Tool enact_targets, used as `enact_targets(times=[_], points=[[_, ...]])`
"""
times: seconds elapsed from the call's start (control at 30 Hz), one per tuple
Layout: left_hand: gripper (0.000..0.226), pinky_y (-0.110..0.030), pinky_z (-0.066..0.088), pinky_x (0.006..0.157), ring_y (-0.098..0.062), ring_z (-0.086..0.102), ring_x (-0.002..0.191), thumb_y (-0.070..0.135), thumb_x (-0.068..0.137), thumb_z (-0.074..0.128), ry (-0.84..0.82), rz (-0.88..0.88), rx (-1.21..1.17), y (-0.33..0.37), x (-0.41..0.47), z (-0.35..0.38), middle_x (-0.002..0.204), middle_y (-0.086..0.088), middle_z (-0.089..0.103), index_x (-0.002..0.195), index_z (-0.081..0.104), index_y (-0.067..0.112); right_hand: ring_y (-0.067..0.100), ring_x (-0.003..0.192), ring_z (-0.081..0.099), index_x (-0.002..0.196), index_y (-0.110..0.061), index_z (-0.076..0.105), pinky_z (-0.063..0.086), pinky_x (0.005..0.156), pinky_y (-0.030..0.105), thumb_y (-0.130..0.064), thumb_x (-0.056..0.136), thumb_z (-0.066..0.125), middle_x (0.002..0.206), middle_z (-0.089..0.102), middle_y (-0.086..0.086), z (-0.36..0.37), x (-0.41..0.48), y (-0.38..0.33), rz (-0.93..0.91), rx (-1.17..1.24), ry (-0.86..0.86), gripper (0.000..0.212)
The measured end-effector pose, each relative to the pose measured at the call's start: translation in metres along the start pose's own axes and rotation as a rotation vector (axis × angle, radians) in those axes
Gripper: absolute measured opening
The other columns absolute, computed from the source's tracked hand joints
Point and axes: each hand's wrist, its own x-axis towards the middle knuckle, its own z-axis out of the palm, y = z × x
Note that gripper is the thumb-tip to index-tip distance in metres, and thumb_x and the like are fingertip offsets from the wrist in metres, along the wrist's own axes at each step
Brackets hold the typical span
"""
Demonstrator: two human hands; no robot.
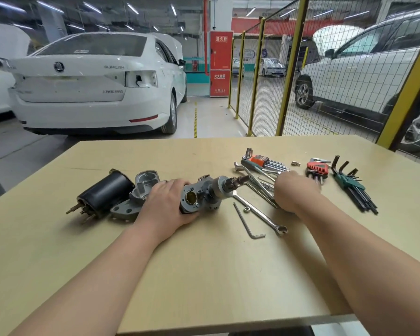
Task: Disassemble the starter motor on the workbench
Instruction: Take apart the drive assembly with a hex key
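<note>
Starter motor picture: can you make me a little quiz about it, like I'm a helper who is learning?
1. True or false: the right hand is over the pile of spanners.
2. Which hand grips the grey gear assembly? A. left hand B. right hand C. neither
3. Count the coloured hex-key holders on the workbench.

Key
1. True.
2. A.
3. Three: orange holder, red holder, green holder.
</note>
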Motion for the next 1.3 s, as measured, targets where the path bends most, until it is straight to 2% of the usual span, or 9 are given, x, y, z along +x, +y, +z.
enact_targets(times=[0.07,0.17,0.27,0.33,0.4,0.63,0.87,1.07,1.3], points=[[0.064,-0.029,0.023,0.102,-0.020,0.045,0.112,0.046,0.072,0.078,-0.017,-0.001,0.025,-0.005,-0.001,-0.002,0.116,0.002,0.058,0.123,0.051,0.018,0.038,0.090,0.057,0.111,-0.013,0.043,0.038,0.068,0.037,-0.007,0.088,0.034,0.109,0.055,0.015,-0.007,-0.005,0.000,-0.011,0.261,0.169,0.025],[0.068,-0.027,0.021,0.101,-0.018,0.039,0.114,0.047,0.071,0.079,-0.036,-0.035,-0.030,-0.011,-0.004,-0.007,0.119,0.005,0.053,0.126,0.048,0.022,0.031,0.075,0.055,0.102,-0.021,0.047,0.041,0.063,0.035,-0.024,0.096,0.038,0.093,0.060,0.005,-0.031,-0.024,-0.002,-0.401,0.530,0.436,0.012],[0.073,-0.028,0.017,0.104,-0.018,0.034,0.120,0.052,0.070,0.078,-0.067,-0.052,-0.027,-0.014,-0.004,-0.008,0.124,0.005,0.050,0.129,0.044,0.024,0.021,0.074,0.054,0.092,-0.025,0.053,0.041,0.056,0.031,-0.029,0.094,0.041,0.083,0.059,-0.005,-0.053,-0.060,-0.018,-0.714,0.259,0.254,0.013],[0.074,-0.025,0.014,0.104,-0.015,0.031,0.120,0.053,0.071,0.077,-0.062,-0.044,-0.018,-0.015,-0.003,-0.007,0.125,0.004,0.050,0.130,0.043,0.025,0.022,0.069,0.055,0.085,-0.022,0.053,0.041,0.051,0.031,-0.024,0.091,0.040,0.076,0.054,-0.003,-0.055,-0.075,-0.033,-0.710,-0.002,0.116,0.014],[0.073,-0.025,0.012,0.105,-0.013,0.031,0.120,0.054,0.071,0.076,-0.058,-0.041,-0.014,-0.015,-0.003,-0.006,0.125,0.005,0.050,0.130,0.043,0.025,0.022,0.066,0.055,0.082,-0.019,0.053,0.040,0.049,0.030,-0.019,0.089,0.040,0.075,0.052,0.000,-0.056,-0.082,-0.040,-0.664,-0.074,0.053,0.015],[0.069,-0.027,0.012,0.107,-0.019,0.036,0.123,0.055,0.072,0.074,-0.059,-0.044,0.003,-0.015,-0.003,-0.005,0.124,0.006,0.050,0.127,0.042,0.027,0.022,0.065,0.055,0.070,-0.022,0.041,0.040,0.051,0.029,-0.021,0.090,0.039,0.073,0.050,0.000,-0.061,-0.089,-0.043,-0.636,-0.035,0.051,0.020],[0.069,-0.025,0.009,0.106,-0.016,0.035,0.122,0.053,0.074,0.074,-0.055,-0.042,0.010,-0.011,-0.003,-0.007,0.127,0.005,0.050,0.129,0.041,0.026,0.021,0.067,0.053,0.075,-0.022,0.044,0.041,0.052,0.029,-0.019,0.090,0.039,0.073,0.048,-0.001,-0.063,-0.093,-0.046,-0.636,-0.038,0.041,0.016],[0.068,-0.029,0.011,0.109,-0.017,0.036,0.122,0.053,0.075,0.073,-0.061,-0.052,0.010,-0.010,-0.004,-0.008,0.125,0.006,0.050,0.128,0.041,0.026,0.022,0.069,0.055,0.075,-0.021,0.045,0.047,0.058,0.032,-0.019,0.089,0.041,0.074,0.050,0.000,-0.062,-0.093,-0.045,-0.607,-0.030,0.032,0.015],[0.067,-0.032,0.014,0.113,-0.016,0.041,0.122,0.053,0.075,0.072,-0.063,-0.039,0.024,-0.010,-0.004,-0.007,0.124,0.006,0.051,0.128,0.041,0.025,0.022,0.069,0.055,0.078,-0.021,0.049,0.044,0.055,0.031,-0.020,0.089,0.041,0.074,0.051,-0.001,-0.064,-0.096,-0.045,-0.610,-0.019,0.027,0.014]])
